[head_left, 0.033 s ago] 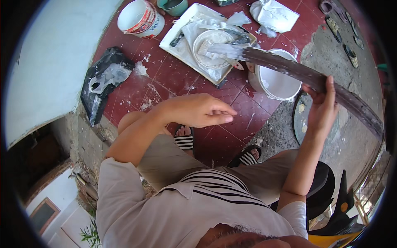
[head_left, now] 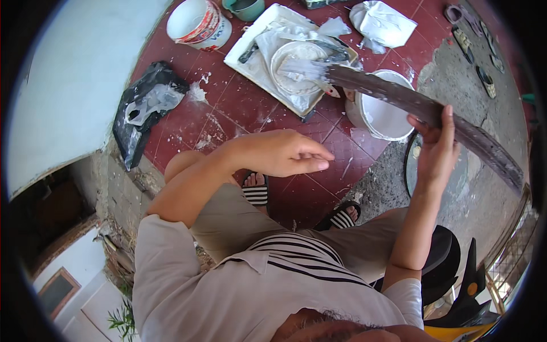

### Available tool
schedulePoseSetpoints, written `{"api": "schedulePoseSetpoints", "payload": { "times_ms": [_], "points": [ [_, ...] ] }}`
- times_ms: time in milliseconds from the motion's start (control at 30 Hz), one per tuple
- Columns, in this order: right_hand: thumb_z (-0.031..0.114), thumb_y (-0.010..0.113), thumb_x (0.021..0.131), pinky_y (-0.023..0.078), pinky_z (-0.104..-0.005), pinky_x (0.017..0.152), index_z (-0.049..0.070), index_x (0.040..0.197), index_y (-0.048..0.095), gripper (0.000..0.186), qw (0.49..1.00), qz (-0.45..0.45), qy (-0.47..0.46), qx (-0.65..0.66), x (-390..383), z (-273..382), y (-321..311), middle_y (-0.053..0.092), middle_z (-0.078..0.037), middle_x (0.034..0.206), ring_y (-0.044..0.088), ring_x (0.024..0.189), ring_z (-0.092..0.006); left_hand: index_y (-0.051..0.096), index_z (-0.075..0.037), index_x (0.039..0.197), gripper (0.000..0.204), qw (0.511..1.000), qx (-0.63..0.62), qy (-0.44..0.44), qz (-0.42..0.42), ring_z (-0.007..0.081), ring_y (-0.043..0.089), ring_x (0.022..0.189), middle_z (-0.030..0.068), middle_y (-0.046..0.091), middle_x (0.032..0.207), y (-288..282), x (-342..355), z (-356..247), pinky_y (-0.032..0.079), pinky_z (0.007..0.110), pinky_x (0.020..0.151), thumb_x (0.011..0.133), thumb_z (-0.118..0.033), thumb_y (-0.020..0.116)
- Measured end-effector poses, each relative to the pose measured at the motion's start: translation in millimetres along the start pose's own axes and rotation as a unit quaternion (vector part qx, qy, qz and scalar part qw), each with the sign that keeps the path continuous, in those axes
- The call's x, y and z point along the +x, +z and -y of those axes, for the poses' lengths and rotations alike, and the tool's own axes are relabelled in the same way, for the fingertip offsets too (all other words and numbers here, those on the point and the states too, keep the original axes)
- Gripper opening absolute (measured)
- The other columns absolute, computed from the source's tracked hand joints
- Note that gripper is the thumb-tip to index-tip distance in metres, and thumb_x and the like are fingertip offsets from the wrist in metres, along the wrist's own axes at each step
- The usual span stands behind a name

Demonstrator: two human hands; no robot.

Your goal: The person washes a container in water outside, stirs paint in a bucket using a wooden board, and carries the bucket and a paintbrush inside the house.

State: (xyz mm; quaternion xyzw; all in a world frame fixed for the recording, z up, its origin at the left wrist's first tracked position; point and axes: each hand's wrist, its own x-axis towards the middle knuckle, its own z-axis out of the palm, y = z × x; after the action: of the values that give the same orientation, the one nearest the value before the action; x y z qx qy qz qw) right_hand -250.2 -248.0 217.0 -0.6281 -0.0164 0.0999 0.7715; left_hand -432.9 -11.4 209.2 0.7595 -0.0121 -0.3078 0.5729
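My right hand [head_left: 437, 145] grips a long dark plank [head_left: 387, 94] near its middle, thumb on top, tilted from upper left to lower right. Wet white paint coats the plank's far left end, which hangs over a round white-smeared dish [head_left: 293, 88] in a white tray [head_left: 272, 91]. Whether that end touches the dish I cannot tell. Held in the air over the red tiles, my left hand [head_left: 279, 154] is empty, its fingers loosely stretched and the thumb apart. Beyond the plank stands a white bucket [head_left: 359, 117] of white paint, partly hidden by it.
Stacked white and red buckets [head_left: 196, 25] and a green pail [head_left: 246, 8] stand at the back left. A black plastic bag [head_left: 137, 114] lies by the wall, a white bag [head_left: 379, 25] at the back. Sandals [head_left: 485, 80] lie on the concrete at right.
My right hand has shifted slightly left, carrying the plank, so its painted end reaches farther over the dish. The left hand keeps its pose, and the whole view has shifted a little.
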Motion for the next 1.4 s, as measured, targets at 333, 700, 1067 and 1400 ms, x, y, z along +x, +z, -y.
{"api": "schedulePoseSetpoints", "payload": {
  "times_ms": [333, 700, 1067, 1400],
  "points": [
    [0.030, 0.061, 0.098, 0.056, -0.0409, 0.093, -0.007, 0.122, 0.052, 0.045, 0.938, 0.102, 0.290, 0.158, -72.7, -126.5, 116.3, 0.061, -0.016, 0.113, 0.065, 0.102, -0.0281, 0.059, -0.007, 0.131, 0.039, 0.998, -0.010, 0.053, -0.022, 0.0205, 0.070, 0.086, 0.0136, 0.071, 0.106, -11.6, -22.6, -5.2, 0.055, 0.032, 0.077, 0.100, -0.029, 0.056],
    [0.034, 0.059, 0.098, 0.048, -0.0298, 0.101, -0.005, 0.131, 0.044, 0.053, 0.862, 0.020, 0.377, 0.339, -114.6, -225.2, 173.1, 0.060, -0.020, 0.122, 0.059, 0.112, -0.0212, 0.058, -0.004, 0.130, 0.042, 0.995, 0.070, 0.031, -0.071, 0.0257, 0.070, 0.083, 0.0170, 0.070, 0.107, -34.0, -41.4, 13.0, 0.055, 0.035, 0.076, 0.099, -0.031, 0.056],
    [0.035, 0.033, 0.107, 0.036, -0.0311, 0.112, -0.001, 0.143, 0.035, 0.051, 0.761, 0.100, 0.474, 0.431, -113.7, -265.1, 163.3, 0.043, -0.014, 0.147, 0.042, 0.136, -0.0216, 0.060, -0.003, 0.128, 0.043, 0.991, 0.109, 0.007, -0.074, 0.0296, 0.068, 0.086, 0.0197, 0.069, 0.102, -31.1, -37.3, 16.6, 0.053, 0.038, 0.078, 0.097, -0.034, 0.058],
    [0.049, 0.044, 0.101, 0.055, -0.0383, 0.091, -0.003, 0.127, 0.040, 0.058, 0.769, 0.046, 0.522, 0.365, -108.2, -245.7, 174.6, 0.057, -0.022, 0.124, 0.062, 0.109, -0.0298, 0.061, -0.003, 0.125, 0.043, 0.986, 0.142, -0.030, -0.077, 0.0292, 0.066, 0.084, 0.0177, 0.068, 0.093, -31.3, -35.6, 10.6, 0.051, 0.039, 0.077, 0.098, -0.036, 0.056]
  ]
}}
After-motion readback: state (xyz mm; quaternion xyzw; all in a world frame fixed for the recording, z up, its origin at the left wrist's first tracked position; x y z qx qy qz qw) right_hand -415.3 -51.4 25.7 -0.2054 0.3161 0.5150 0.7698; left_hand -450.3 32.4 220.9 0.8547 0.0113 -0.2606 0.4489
